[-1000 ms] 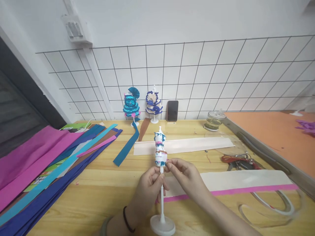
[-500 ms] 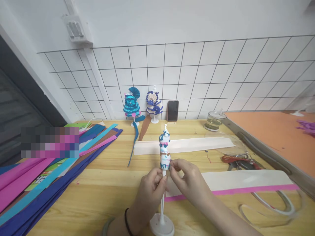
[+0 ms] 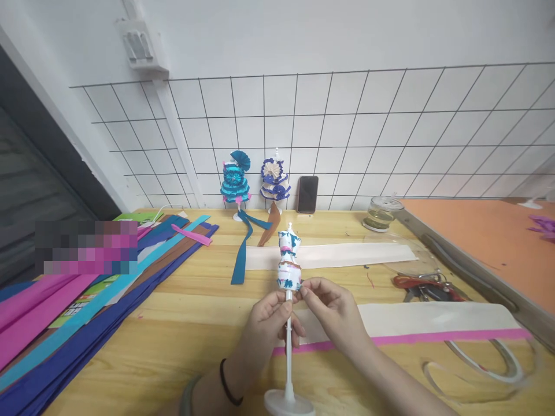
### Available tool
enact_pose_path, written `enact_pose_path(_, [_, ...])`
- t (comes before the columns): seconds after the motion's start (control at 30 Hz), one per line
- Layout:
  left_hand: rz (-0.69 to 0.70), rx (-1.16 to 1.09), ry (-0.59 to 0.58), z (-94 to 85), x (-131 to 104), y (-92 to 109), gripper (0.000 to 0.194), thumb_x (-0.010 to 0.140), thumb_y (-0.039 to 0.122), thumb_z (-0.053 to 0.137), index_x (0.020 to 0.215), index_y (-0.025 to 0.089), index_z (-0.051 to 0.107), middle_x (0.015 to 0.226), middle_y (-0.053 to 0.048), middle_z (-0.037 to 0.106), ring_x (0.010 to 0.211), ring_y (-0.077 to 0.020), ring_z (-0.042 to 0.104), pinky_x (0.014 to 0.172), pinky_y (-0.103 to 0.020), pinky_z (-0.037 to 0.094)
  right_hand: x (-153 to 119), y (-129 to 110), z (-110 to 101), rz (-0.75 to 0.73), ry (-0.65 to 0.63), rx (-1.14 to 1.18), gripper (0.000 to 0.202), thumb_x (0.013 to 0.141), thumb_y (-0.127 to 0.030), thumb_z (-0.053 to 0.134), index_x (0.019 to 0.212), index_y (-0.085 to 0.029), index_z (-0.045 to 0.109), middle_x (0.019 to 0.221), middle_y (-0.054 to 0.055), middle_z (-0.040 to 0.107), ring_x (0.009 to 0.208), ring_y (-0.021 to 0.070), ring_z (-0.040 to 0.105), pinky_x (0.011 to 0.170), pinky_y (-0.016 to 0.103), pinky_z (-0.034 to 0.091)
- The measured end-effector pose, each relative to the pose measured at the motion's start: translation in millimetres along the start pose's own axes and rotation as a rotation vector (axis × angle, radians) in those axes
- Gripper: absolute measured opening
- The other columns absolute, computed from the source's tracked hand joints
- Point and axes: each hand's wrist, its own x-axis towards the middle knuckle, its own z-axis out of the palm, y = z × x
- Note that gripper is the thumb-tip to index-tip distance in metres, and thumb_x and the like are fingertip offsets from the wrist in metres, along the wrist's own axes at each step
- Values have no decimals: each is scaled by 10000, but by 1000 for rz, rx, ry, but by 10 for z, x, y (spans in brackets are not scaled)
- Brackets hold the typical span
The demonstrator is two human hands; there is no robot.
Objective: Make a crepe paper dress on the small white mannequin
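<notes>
A miniature dress form (image 3: 289, 268) stands upright in front of me, its white torso patched with torn bits of teal, pink and brown paper. Just below the torso, my left hand (image 3: 269, 323) closes round the white pole (image 3: 289, 352), some fingers behind it. My right hand (image 3: 336, 315) pinches at the torso's lower right edge; whether a small scrap is between the fingertips is hidden. The round white base (image 3: 289, 403) is cut by the bottom of the view. Behind and beside the right hand lies a cream paper strip with a pink edge (image 3: 437, 323).
Two dressed miniature forms, one teal (image 3: 235, 184) and one cream-and-purple (image 3: 274, 182), stand by the wall beside a phone (image 3: 307, 195). Coloured paper strips (image 3: 108, 306) pile up at left. A glass jar (image 3: 380, 215), keys (image 3: 427, 289) and a tape roll (image 3: 489, 361) sit at right.
The dress form has turned on its axis and its base has shifted slightly right, with both hands still at its lower torso. A pink strip and the teal strip behind lie differently.
</notes>
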Motion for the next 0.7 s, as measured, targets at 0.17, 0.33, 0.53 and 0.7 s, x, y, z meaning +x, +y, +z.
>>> enact_pose_path(0.17, [80,152,57,-10,-2,17,244,818,350,502,928,133,515,580,-3,587,441,-84,484,440,-196,361,3,-18,-38,32,-70,61,208,819,-345,553,802,-161,647,789,54,687,807,186,619,760,277,451])
enact_pose_path(0.33, [174,356,105,-4,-22,19,194,843,341,463,867,155,512,578,4,579,472,-90,480,473,-207,379,-5,-58,-110,7,-63,-75,285,869,-377,465,773,-163,627,768,45,653,808,184,596,752,274,435])
enact_pose_path(0.53, [210,507,83,14,-55,57,225,848,330,445,919,144,549,581,-6,574,492,-111,492,490,-225,382,-16,-85,-94,-152,-148,-295,261,892,-332,434,723,-177,559,709,19,575,689,154,544,650,259,407])
enact_pose_path(0.7, [188,452,70,19,-59,50,275,868,374,412,920,146,555,600,-14,579,510,-113,503,509,-229,385,-32,-70,-75,-252,-117,-300,224,894,-289,435,742,-186,564,744,29,599,721,160,562,668,263,411])
